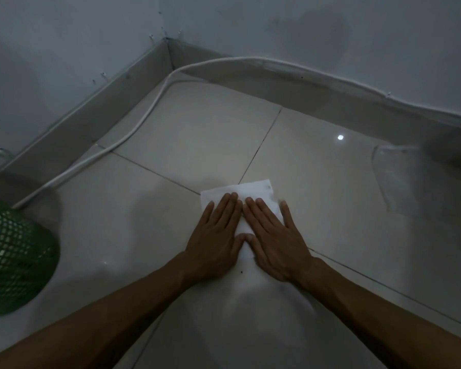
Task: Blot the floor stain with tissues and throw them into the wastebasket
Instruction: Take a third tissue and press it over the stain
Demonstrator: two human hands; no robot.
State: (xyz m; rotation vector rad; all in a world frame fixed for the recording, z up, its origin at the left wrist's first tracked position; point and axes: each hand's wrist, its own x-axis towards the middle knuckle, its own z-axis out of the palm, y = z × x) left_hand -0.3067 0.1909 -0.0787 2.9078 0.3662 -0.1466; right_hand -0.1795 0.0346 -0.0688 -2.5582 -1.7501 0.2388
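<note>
A white tissue [253,191] lies flat on the pale tiled floor [197,134], over the meeting point of the tile seams. My left hand [214,239] and my right hand [273,241] rest side by side on it, palms down, fingers stretched out and thumbs touching. Both hands cover most of the tissue's near part. Whatever stain is under the tissue is hidden. A green mesh wastebasket [10,258] stands at the left edge of the view, well apart from the hands.
A white cable [144,118] runs along the floor from the wall corner toward the wastebasket and along the right baseboard. A clear plastic bag [394,177] lies on the floor at the right. Grey walls meet in a corner at the back.
</note>
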